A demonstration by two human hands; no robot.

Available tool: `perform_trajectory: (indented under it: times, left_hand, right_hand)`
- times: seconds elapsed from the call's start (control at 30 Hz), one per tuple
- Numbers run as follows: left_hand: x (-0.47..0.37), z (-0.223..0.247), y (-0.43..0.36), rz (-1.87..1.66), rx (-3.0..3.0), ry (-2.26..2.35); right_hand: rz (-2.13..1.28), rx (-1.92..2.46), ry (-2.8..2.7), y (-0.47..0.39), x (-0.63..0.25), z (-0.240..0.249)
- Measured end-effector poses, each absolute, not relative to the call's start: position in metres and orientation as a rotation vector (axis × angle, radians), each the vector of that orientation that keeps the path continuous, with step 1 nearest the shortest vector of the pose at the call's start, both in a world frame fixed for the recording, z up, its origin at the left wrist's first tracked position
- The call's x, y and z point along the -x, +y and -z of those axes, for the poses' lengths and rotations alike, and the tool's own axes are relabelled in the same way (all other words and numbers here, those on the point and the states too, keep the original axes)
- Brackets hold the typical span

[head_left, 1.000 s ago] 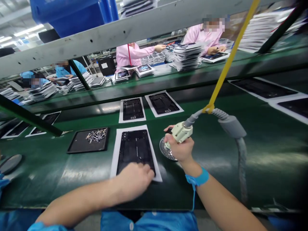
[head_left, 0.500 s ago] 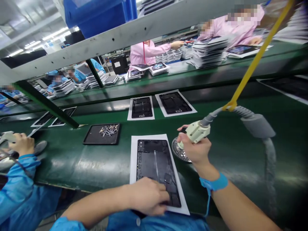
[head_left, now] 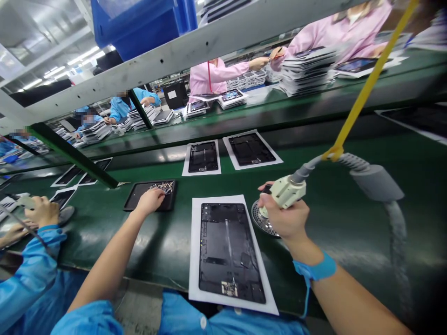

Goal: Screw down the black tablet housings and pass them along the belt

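Note:
My left hand (head_left: 151, 201) reaches over a shallow black tray (head_left: 132, 197), its fingers bent down and together at a heap of small silvery strips (head_left: 166, 187). Whether it pinches one cannot be made out. In my right hand (head_left: 287, 217) is a cream-coloured corded hand tool (head_left: 287, 191), my fingers wrapped round it. Its front end points down at a round perforated metal disc (head_left: 260, 218). Between my hands, an opened black tablet housing (head_left: 223, 246) lies on a white sheet (head_left: 196, 284), inner side up, with a small circuit board (head_left: 229, 288) at its near end.
Two more tablet housings (head_left: 203, 157) lie on white sheets behind. A yellow strap (head_left: 363, 93) holds up the tool's thick grey cable (head_left: 377, 181). A white beam (head_left: 139, 58) and a green post (head_left: 75, 156) cross the view. A co-worker's hand (head_left: 44, 211) works at left.
My left hand has moved from the near end of the tablet housing up and left to the black tray, uncovering the circuit board. My right hand keeps hold of the corded tool.

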State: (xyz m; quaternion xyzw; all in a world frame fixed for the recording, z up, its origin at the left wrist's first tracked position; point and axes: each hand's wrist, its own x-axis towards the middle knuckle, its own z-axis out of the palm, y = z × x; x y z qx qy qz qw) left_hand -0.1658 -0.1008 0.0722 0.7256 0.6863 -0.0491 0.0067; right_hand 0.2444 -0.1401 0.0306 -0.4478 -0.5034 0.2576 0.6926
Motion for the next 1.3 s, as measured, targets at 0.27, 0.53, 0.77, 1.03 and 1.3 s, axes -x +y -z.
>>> perform_trajectory:
  times: [0.27,0.53,0.77,1.03,1.3]
  left_hand:
    - [0.151,-0.069,-0.071,0.123,-2.239,2.177]
    - [0.150,-0.072,-0.066,0.134,-2.116,2.215]
    - [0.177,-0.083,-0.079,-0.407,-1.966,2.189]
    - [0.145,-0.066,-0.096,-1.116,-1.205,1.569]
    - [0.065,-0.032,-0.097,-1.038,-0.914,1.269]
  right_hand:
    - [-0.579,1.038,-1.116,-0.138,-0.246,-0.023]
    - [-0.553,1.043,-1.133,-0.139,-0.246,-0.024]
    - [-0.547,1.044,-1.146,-0.139,-0.247,-0.022]
    - [-0.561,1.043,-1.130,-0.140,-0.246,-0.025]
    - [-0.556,1.073,-1.135,-0.142,-0.246,-0.028]
